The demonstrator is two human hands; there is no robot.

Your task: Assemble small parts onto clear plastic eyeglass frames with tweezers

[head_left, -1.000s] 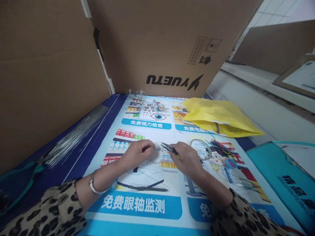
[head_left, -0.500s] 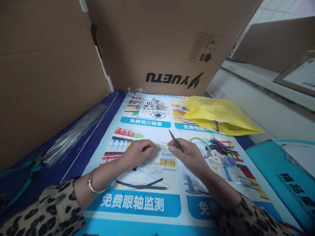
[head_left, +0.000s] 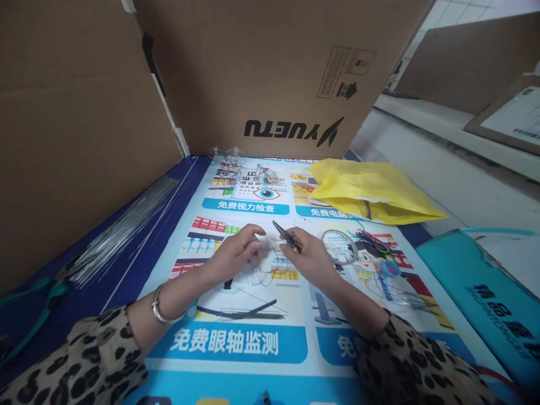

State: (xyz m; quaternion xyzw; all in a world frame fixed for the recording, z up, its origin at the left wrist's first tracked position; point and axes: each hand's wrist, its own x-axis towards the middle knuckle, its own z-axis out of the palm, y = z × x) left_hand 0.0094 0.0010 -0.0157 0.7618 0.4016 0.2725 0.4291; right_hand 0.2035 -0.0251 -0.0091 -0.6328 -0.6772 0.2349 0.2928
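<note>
Wire (head_left: 262, 277), thin and bent into loose loops, sits between our two hands, just above the printed sheet (head_left: 291, 368) that covers much of the counter (head_left: 142, 264). Our left hand (head_left: 241, 252) is curled beside the loops, its index finger and thumb slightly apart; whether a strand is pinched behind them, we cannot tell. Our right hand (head_left: 307, 253) is closed around a pair of pliers (head_left: 287, 235), the dark nose pointing away from us and leftward, apart from the loops as far as we can see.

We judge the wire to be almost weightless and springy, holding a bend yet easily kinked where we don't want one. It looks smooth enough to slide between bare fingertips, so we would pinch it with thumb and index finger close to the bend (the far loops would only swing and twist). The pliers should feel stiff and far heavier, best held by the handles with our fingertips clear of the nose. Straight strands (head_left: 122, 236) lie bundled at the left; they look slick and liable to fan out, so we would gather them around the middle.
</note>
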